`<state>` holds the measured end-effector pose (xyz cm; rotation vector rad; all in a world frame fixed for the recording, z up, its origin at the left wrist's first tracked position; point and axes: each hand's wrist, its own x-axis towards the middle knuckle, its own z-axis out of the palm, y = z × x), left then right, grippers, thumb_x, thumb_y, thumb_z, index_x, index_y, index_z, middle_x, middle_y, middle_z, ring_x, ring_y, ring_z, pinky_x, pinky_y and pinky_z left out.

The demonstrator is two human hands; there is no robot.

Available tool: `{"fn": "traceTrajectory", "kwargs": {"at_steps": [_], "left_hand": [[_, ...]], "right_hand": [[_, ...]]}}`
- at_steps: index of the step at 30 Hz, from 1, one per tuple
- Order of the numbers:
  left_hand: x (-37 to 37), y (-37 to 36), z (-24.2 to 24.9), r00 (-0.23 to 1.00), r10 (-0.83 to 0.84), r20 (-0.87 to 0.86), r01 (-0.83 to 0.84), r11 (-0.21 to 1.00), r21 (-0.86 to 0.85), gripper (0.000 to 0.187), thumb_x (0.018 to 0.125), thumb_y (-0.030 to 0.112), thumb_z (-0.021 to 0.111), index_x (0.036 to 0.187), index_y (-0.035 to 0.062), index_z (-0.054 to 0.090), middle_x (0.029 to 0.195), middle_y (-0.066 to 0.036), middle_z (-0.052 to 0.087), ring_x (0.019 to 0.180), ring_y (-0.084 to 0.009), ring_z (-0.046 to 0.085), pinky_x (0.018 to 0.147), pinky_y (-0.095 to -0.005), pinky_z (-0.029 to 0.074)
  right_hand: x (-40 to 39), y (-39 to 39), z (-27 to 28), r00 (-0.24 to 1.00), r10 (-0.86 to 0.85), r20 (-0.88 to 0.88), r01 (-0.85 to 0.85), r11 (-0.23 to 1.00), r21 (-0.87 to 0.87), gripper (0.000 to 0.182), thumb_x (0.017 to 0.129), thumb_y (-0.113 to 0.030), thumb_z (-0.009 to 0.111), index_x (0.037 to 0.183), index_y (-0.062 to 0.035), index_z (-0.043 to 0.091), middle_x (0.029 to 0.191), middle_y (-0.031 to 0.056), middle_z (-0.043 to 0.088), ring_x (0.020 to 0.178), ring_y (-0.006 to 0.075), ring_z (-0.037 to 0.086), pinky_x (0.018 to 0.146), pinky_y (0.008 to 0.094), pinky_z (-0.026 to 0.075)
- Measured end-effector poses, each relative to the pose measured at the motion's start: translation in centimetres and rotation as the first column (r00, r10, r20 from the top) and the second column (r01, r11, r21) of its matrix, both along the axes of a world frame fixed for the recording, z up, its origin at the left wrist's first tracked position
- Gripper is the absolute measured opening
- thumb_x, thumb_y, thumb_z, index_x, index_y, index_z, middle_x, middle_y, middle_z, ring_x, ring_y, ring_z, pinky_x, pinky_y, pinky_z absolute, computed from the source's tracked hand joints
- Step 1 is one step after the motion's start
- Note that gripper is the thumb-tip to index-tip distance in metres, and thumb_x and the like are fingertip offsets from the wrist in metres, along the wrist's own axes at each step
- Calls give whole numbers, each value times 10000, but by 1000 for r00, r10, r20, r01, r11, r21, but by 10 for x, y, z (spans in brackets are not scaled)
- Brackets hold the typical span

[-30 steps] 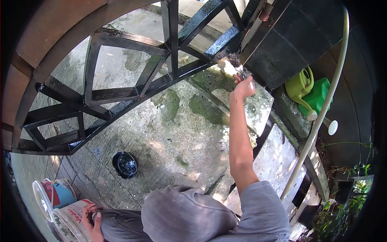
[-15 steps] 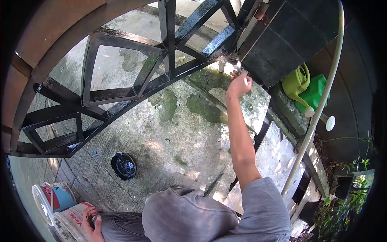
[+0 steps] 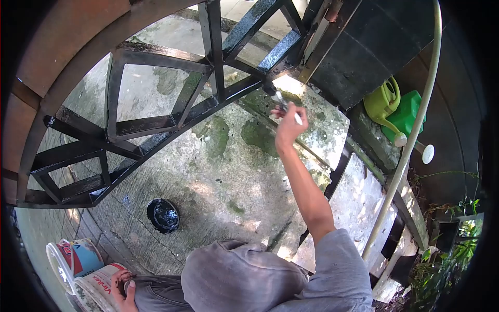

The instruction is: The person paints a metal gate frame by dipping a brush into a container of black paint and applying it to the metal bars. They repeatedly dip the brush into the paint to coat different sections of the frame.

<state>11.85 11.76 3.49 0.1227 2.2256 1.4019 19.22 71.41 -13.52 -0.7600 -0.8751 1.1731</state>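
My right hand is closed round the white handle of a paintbrush. The dark bristles meet the lower edge of a black metal frame, near its right end. Wet, glossy black coating shows on several bars. My left hand rests at the bottom left beside a white bucket with red lettering; its fingers are curled and dark-stained, and whether they hold anything is hidden. On the concrete floor sits a round black container with shiny dark liquid inside.
Another bucket, blue and red, stands at the lower left. Yellow-green and green watering cans are at the right, behind a pale hose. Stone slabs and plants lie at the lower right.
My right hand and the brush have moved left and slightly down along the frame's lower edge. My left hand stays by the bucket; the view has shifted slightly.
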Motion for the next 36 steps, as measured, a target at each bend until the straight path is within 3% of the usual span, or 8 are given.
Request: {"fn": "traceTrajectory", "kwargs": {"at_steps": [2,5,8,14,17,23,30,36], "left_hand": [[0,2,3,974,73,213,-150,915,374,383,961,146,646,1298,-10,552,1211,-96,644,1121,-196,584,1023,-314,419],[-1,-2,-1,986,-134,-104,114,978,-177,380,968,155,637,1301,-9,555,1204,-98,654,1108,-190,590,1018,-314,425],[-2,-5,-4,982,-143,-121,118,974,-194,384,969,151,631,1306,-16,554,1195,-99,661,1101,-187,594,1009,-318,436],[-4,-14,-9,975,-170,-141,135,964,-228,369,971,116,621,1311,-10,556,1212,-94,652,1111,-185,589,980,-304,460],[-12,-25,-22,999,1,54,-9,990,140,347,961,78,622,1292,-13,570,1198,-91,655,1093,-184,597,968,-298,469],[-8,4,-9,970,-182,-164,152,972,-180,325,940,40,622,1260,-7,587,1148,-93,672,1070,-183,609,955,-309,470],[-10,16,-8,966,-179,-186,129,959,-250,315,920,52,620,1225,-21,582,1133,-111,646,1035,-184,607,946,-324,459],[-9,-1,-20,984,-96,-149,79,990,-121,362,907,83,628,1239,-31,539,1128,-119,610,1029,-196,582,962,-332,439]], "right_hand": [[6,12,8,997,-83,-7,83,996,-31,237,988,-121,544,787,-55,436,676,159,665,565,171,656,498,262,460],[1,45,-4,989,-148,-18,146,984,-106,248,991,-148,553,792,-51,441,653,144,655,574,169,658,510,255,454],[0,12,-21,992,69,103,-69,998,2,238,976,-137,559,787,-29,462,700,168,675,550,191,659,492,276,468],[1,31,-8,999,-47,-8,47,998,-37,217,980,-106,554,799,-30,462,708,169,671,564,190,660,498,272,467],[3,10,-10,996,77,53,-77,997,14,211,980,-106,554,803,-28,470,733,179,682,566,196,662,500,280,478],[0,28,-3,999,-49,12,50,996,-77,210,988,-118,546,805,-39,480,722,153,674,594,189,670,502,285,487],[5,-40,-8,914,385,127,-380,923,-62,235,1001,-149,553,805,-41,482,712,161,667,585,181,658,502,282,499],[2,28,-5,985,-95,-142,88,994,-60,236,993,-130,563,796,-33,478,732,171,672,592,215,674,506,292,507]]}}
